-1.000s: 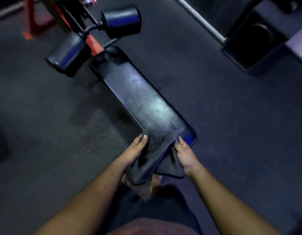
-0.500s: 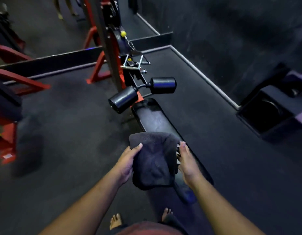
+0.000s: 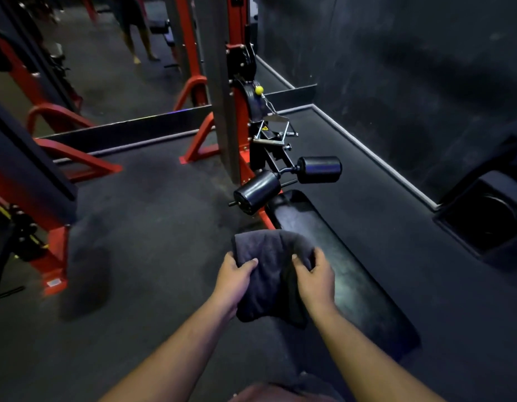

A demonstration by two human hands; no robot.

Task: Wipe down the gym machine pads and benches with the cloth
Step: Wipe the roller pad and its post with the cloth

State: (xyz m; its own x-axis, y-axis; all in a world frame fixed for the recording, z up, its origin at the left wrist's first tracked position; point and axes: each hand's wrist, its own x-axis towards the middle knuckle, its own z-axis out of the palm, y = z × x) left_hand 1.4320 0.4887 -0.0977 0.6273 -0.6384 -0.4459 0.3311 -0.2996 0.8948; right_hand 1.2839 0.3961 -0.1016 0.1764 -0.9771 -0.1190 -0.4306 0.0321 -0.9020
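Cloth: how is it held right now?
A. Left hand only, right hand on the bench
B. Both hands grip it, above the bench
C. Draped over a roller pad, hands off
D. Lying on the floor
B. The left hand and right hand each curl round a side of the cloth, bunched between them over the near part of the bench; the roller pads are bare.

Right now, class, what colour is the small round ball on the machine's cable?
Yellow: the small ball shows best in the head view.
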